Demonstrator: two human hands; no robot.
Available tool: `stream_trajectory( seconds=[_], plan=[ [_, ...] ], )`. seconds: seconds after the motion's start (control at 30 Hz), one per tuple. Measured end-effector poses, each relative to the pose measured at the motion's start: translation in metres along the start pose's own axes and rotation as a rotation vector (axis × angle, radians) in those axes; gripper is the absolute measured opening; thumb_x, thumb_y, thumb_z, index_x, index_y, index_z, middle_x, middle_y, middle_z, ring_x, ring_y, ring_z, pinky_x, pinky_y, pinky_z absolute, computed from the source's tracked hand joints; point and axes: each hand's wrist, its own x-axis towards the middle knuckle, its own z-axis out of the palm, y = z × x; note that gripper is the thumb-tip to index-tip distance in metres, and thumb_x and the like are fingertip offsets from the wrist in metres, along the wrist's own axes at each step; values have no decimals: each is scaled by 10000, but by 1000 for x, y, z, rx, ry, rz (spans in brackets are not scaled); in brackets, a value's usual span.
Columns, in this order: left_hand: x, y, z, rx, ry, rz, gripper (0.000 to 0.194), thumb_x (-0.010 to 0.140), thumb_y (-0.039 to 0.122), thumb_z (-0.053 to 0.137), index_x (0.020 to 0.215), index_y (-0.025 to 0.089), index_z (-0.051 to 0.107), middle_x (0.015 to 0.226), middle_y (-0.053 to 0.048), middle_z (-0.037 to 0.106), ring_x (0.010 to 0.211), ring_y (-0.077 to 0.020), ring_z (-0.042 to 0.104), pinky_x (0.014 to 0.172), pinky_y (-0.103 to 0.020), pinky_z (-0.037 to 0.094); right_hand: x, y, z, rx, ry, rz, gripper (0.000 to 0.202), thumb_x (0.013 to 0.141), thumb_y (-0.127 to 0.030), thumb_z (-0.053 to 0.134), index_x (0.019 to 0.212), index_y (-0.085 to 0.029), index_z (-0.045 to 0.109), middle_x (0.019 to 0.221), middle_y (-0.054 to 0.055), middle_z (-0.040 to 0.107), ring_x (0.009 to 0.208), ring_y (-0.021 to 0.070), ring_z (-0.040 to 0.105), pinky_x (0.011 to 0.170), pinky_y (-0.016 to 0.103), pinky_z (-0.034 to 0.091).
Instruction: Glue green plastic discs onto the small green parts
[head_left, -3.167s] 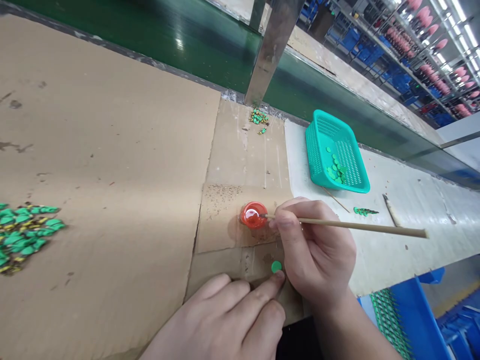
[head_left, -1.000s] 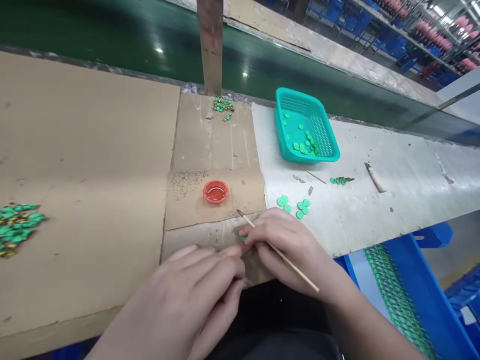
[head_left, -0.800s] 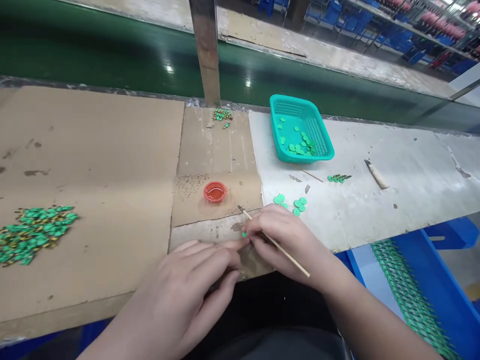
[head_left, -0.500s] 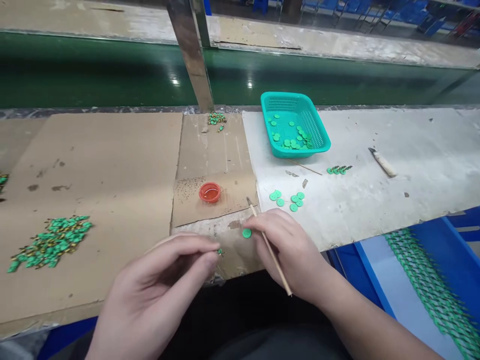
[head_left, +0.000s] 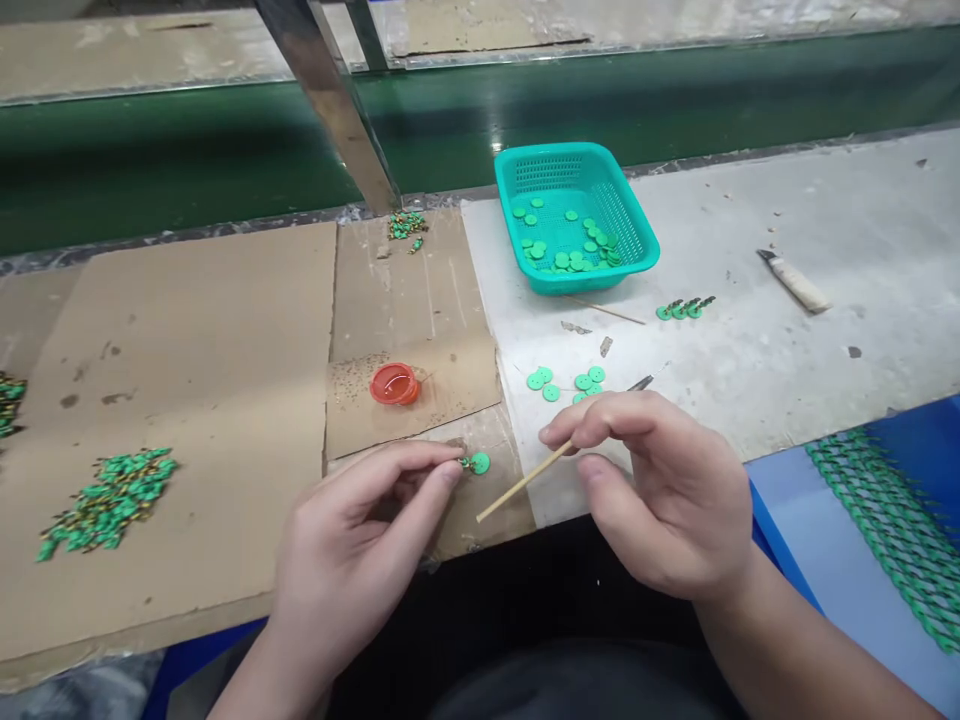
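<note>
My left hand [head_left: 375, 535] is closed, thumb and forefinger pinching a small green-and-brown piece [head_left: 466, 463]. A round green button-like disc [head_left: 481, 463] sits at that piece's tip, touching it. My right hand [head_left: 660, 490] holds a thin wooden brush [head_left: 525, 483] between its fingers, the thumb standing apart below. The brush's dark tip points away to the upper right, its bare end towards my left hand. Just beyond the right hand lie several loose green discs [head_left: 551, 393], partly hidden by the fingers. A small red cup [head_left: 394, 384] of liquid stands on the cardboard.
A teal basket [head_left: 652, 258] holds more discs. Right of it lie a row of joined disc pieces [head_left: 679, 309] and a white-handled tool [head_left: 795, 283]. Piles of green-and-brown pieces [head_left: 112, 500] lie at left. A blue tray [head_left: 787, 540] of finished-looking rows is at lower right.
The disc that was by my right fingertips is now at the tip of the piece in my left hand. My right hand has moved right, and the brush has swung round in its fingers.
</note>
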Motion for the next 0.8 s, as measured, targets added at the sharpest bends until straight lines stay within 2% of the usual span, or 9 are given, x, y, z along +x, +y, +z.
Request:
stream_trajectory(
  seconds=[0.17,0.3,0.4,0.5,0.63,0.7,0.8],
  plan=[
    [-1,0,0,63,-27,44,82,1051,399,821,1040,365,895,1061,56,902,787,-121,794,631,-193,587,6,-1,-5,-86,-4,-64,276,1031,11,626,1127,-235,706,1007,17,795,974,195,817,894,376,671],
    [-1,0,1,83,-19,43,100,1071,403,799,1046,352,881,1045,49,893,793,-130,782,672,-221,594,8,-4,-5,-128,-8,-116,211,992,-35,704,1067,-232,700,946,12,795,885,201,815,821,372,662],
    [-3,0,2,77,-17,9,139,1076,439,799,1039,332,879,1027,25,888,797,-155,775,683,-262,592,8,-5,-3,-145,-8,-100,236,1005,-25,687,1016,-257,645,891,-7,747,845,199,792,774,373,635],
    [-3,2,2,85,-20,-18,184,1073,483,803,1037,320,880,1059,0,895,808,-181,773,676,-303,578,6,-2,-2,-198,5,-90,291,1018,-13,665,1023,-285,561,901,-15,700,852,203,771,783,383,619],
    [-4,4,3,119,-17,-17,228,1066,524,805,1026,316,887,1061,-18,898,776,-200,761,661,-334,574,3,4,-4,-200,-72,-145,347,1017,13,651,1067,-304,518,959,-3,692,917,223,764,816,403,629],
    [-4,4,4,135,-12,-22,226,1067,520,802,1025,316,888,1049,-19,896,765,-201,756,668,-340,575,4,6,-4,-144,-95,-123,347,1018,16,641,1038,-304,510,944,-5,678,922,224,755,820,405,633],
    [-3,2,4,153,-23,8,201,1075,502,801,1038,323,886,1043,-2,897,753,-186,753,679,-332,569,6,5,-3,-73,-88,-23,367,1016,2,643,896,-290,456,915,-1,695,865,205,739,798,388,628]
  ],
)
